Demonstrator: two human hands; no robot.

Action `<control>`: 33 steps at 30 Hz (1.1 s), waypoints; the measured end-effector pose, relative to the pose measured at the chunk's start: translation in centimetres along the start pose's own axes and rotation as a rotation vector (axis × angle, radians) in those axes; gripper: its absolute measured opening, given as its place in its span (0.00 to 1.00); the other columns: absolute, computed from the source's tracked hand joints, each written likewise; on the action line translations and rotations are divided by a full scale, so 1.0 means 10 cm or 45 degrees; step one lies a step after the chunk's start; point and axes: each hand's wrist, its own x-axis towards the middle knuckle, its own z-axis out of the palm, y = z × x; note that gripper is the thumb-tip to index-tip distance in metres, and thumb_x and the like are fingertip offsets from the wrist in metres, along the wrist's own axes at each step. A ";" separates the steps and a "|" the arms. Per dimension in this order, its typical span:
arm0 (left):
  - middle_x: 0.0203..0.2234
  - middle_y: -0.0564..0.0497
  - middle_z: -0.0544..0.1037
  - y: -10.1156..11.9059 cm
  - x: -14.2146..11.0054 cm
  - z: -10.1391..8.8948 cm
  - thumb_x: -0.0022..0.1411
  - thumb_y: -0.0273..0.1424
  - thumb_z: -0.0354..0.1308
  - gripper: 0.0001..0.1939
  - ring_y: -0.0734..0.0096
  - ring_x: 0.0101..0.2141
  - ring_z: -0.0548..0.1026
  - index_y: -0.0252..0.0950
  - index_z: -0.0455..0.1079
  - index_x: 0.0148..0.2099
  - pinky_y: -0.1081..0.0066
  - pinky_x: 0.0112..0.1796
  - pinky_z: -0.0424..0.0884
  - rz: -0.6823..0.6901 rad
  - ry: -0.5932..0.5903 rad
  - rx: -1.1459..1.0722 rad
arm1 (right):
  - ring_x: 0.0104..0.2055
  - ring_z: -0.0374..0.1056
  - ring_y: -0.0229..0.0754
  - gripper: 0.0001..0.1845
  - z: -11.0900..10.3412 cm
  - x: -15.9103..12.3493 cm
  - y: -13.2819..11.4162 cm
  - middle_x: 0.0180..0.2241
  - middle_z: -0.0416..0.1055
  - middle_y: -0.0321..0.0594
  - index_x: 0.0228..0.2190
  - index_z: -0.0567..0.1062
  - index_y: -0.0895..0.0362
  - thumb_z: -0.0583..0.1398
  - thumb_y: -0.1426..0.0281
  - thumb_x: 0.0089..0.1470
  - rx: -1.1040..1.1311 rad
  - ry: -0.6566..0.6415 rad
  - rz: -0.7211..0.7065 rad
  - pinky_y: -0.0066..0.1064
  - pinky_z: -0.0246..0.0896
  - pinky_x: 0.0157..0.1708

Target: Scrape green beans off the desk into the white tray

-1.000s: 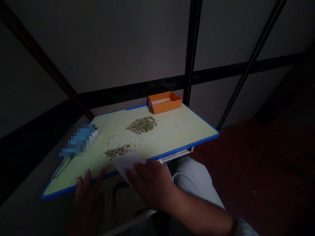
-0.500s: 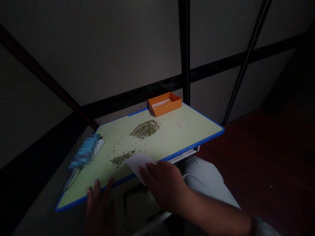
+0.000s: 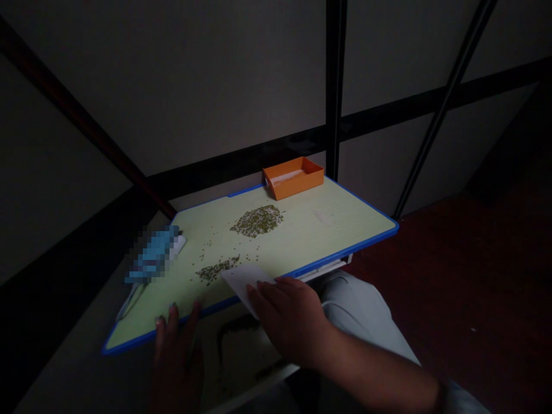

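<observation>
My right hand (image 3: 288, 313) is closed on a white card (image 3: 244, 280), held low over the near edge of the table. The card's far left corner lies beside a small streak of green-brown seeds or grains (image 3: 217, 269). A larger heap of the same grains (image 3: 259, 221) sits farther back, with stray ones scattered between the two. At the table's near left edge my left hand (image 3: 176, 345) rests with its fingers spread over the blue rim, holding nothing. Its lower part is dark.
The pale yellow-green tabletop (image 3: 297, 241) has a blue rim. An orange tray (image 3: 297, 185) with something whitish inside stands at the back, near the wall panels (image 3: 241, 75). A blurred-out blue item (image 3: 155, 253) lies on the left edge. Below the top is an open shelf (image 3: 241, 351).
The camera view has shifted slightly, so the table appears a little higher and to the right. Both hands and the card keep nearly the same places over the table.
</observation>
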 end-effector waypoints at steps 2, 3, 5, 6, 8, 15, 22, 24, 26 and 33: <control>0.72 0.50 0.44 -0.01 -0.01 0.01 0.63 0.31 0.44 0.30 0.49 0.70 0.38 0.54 0.51 0.67 0.37 0.64 0.52 0.003 0.008 0.013 | 0.28 0.74 0.44 0.15 0.03 0.00 0.03 0.34 0.81 0.49 0.41 0.77 0.63 0.56 0.79 0.52 -0.024 0.033 0.039 0.36 0.70 0.29; 0.72 0.51 0.44 -0.01 -0.01 0.01 0.63 0.30 0.44 0.31 0.49 0.70 0.38 0.54 0.50 0.67 0.38 0.64 0.53 0.009 0.010 0.023 | 0.28 0.73 0.44 0.15 0.03 0.00 0.06 0.34 0.81 0.48 0.40 0.78 0.62 0.56 0.79 0.52 -0.037 0.048 0.067 0.35 0.70 0.28; 0.73 0.53 0.42 -0.01 -0.02 0.01 0.61 0.29 0.46 0.33 0.50 0.70 0.38 0.54 0.49 0.67 0.40 0.64 0.55 0.022 0.011 0.037 | 0.27 0.73 0.43 0.15 0.02 -0.01 0.11 0.33 0.81 0.46 0.41 0.78 0.61 0.56 0.79 0.53 -0.046 0.093 0.121 0.34 0.69 0.28; 0.73 0.54 0.42 0.00 -0.02 0.01 0.61 0.28 0.46 0.33 0.50 0.70 0.39 0.54 0.49 0.67 0.41 0.64 0.55 0.022 0.012 0.043 | 0.28 0.73 0.42 0.15 0.00 -0.01 0.13 0.33 0.81 0.45 0.41 0.78 0.60 0.55 0.78 0.55 -0.039 0.125 0.134 0.34 0.68 0.29; 0.72 0.54 0.43 0.01 -0.03 0.02 0.61 0.28 0.46 0.33 0.52 0.70 0.39 0.53 0.50 0.67 0.43 0.64 0.56 0.005 0.014 0.045 | 0.29 0.73 0.42 0.14 -0.04 0.00 0.15 0.33 0.81 0.45 0.42 0.78 0.59 0.55 0.77 0.58 -0.006 0.173 0.124 0.34 0.68 0.30; 0.71 0.48 0.48 0.01 -0.02 0.02 0.64 0.32 0.44 0.26 0.55 0.70 0.39 0.47 0.60 0.64 0.45 0.66 0.54 -0.033 0.021 -0.026 | 0.30 0.74 0.39 0.10 0.00 0.02 -0.04 0.33 0.81 0.41 0.41 0.75 0.59 0.56 0.74 0.58 0.187 -0.013 -0.174 0.33 0.66 0.30; 0.72 0.49 0.47 0.09 -0.01 -0.02 0.66 0.34 0.41 0.27 0.58 0.71 0.38 0.49 0.55 0.66 0.46 0.66 0.53 -0.074 -0.006 -0.017 | 0.30 0.75 0.43 0.12 0.06 -0.03 -0.03 0.36 0.81 0.48 0.42 0.75 0.60 0.58 0.76 0.54 -0.017 -0.039 -0.031 0.34 0.67 0.29; 0.72 0.50 0.47 0.09 -0.01 -0.02 0.65 0.33 0.42 0.27 0.58 0.71 0.38 0.50 0.56 0.65 0.47 0.66 0.53 -0.067 -0.002 -0.014 | 0.30 0.75 0.43 0.13 0.05 -0.04 -0.01 0.36 0.81 0.49 0.43 0.75 0.60 0.58 0.76 0.54 -0.030 -0.038 -0.020 0.35 0.67 0.29; 0.72 0.51 0.46 0.07 -0.01 -0.01 0.64 0.32 0.43 0.28 0.56 0.70 0.38 0.50 0.55 0.66 0.47 0.66 0.54 -0.053 0.003 -0.005 | 0.30 0.75 0.43 0.14 0.03 -0.04 0.00 0.35 0.81 0.49 0.42 0.75 0.60 0.57 0.76 0.54 -0.031 -0.019 -0.010 0.34 0.67 0.29; 0.72 0.51 0.46 0.09 -0.01 -0.02 0.64 0.32 0.44 0.28 0.54 0.70 0.38 0.51 0.54 0.66 0.45 0.65 0.53 -0.062 -0.012 -0.004 | 0.26 0.72 0.43 0.15 -0.01 0.00 0.03 0.33 0.81 0.45 0.39 0.77 0.61 0.56 0.79 0.49 -0.063 0.055 0.070 0.35 0.64 0.25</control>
